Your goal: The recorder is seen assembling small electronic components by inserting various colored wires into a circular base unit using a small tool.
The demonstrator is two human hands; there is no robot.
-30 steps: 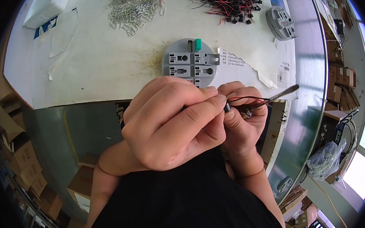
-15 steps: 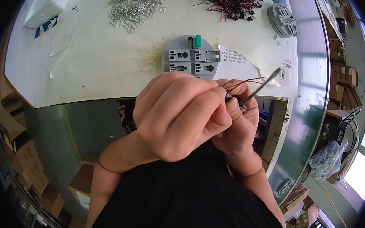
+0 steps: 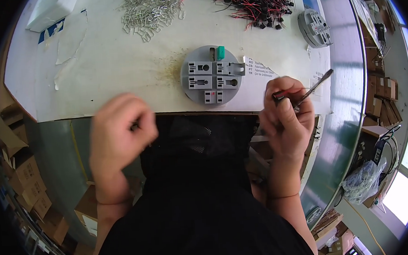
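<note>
My left hand [image 3: 121, 131] is off the table's front edge at the left, blurred, its fingers curled together. Whether anything is inside them is hidden. At the right, my right hand [image 3: 287, 117] pinches a small black part [image 3: 279, 96] with a red wire between thumb and fingers. The same hand also grips a thin metal screwdriver [image 3: 320, 83], whose flat tip points up and to the right; its handle is hidden. Between and beyond the hands lies a round grey fixture [image 3: 202, 76] with several slotted blocks and a green tab [image 3: 221, 52].
A heap of bent metal wire clips [image 3: 152, 13] lies at the back of the table [image 3: 117, 76]. Beside it is a pile of black parts with red and black wires [image 3: 262, 4]. Another round grey fixture [image 3: 315, 27] stands at the right edge. Cardboard boxes [image 3: 32, 180] are stacked at the left.
My hands have parted: the left moved left and down, the right moved right. The black part and the screwdriver went with the right hand. The near fixture is now in full view.
</note>
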